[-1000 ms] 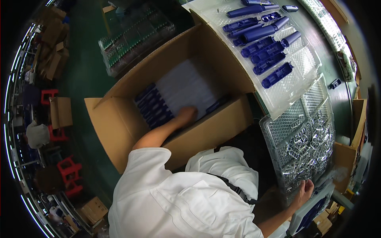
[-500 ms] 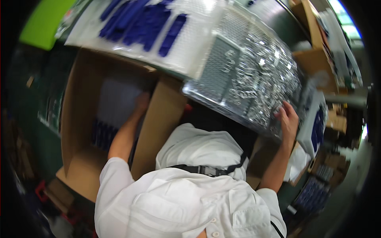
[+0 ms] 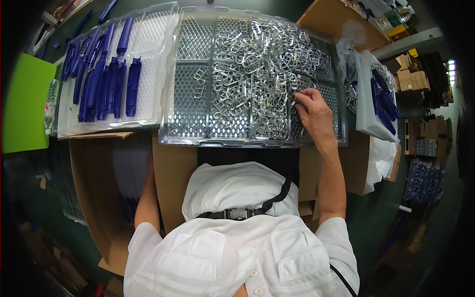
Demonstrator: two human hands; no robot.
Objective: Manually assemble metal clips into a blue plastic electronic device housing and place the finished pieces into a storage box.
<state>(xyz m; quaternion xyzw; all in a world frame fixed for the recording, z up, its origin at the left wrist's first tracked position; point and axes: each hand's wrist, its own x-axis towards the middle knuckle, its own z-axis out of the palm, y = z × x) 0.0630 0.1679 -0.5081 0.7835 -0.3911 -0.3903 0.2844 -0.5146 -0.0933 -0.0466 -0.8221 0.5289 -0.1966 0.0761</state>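
The right grip (image 3: 316, 116) is over the near right part of a clear divided tray (image 3: 185, 111), thumb and fingers bent close together among the metal clips (image 3: 267, 74); I cannot tell whether a clip is pinched between them. The clips lie in a heap under its fingertips, spreading away from it to the left and beyond. Farther left of it, a few clips (image 3: 200, 83) sit apart in a mostly bare compartment.

Just right of the right grip, past the tray's edge, stands a white foam box (image 3: 367, 94) with blue parts (image 3: 385, 101) in it. Well to its left, blue casings (image 3: 132, 89) lie lengthwise on a white textured sheet (image 3: 151, 64), with a green board (image 3: 29, 104) beyond them.

The left grip is hidden, its forearm (image 3: 147, 200) reaching down into a cardboard box (image 3: 101, 188) to the right grip's lower left, so its state cannot be told.
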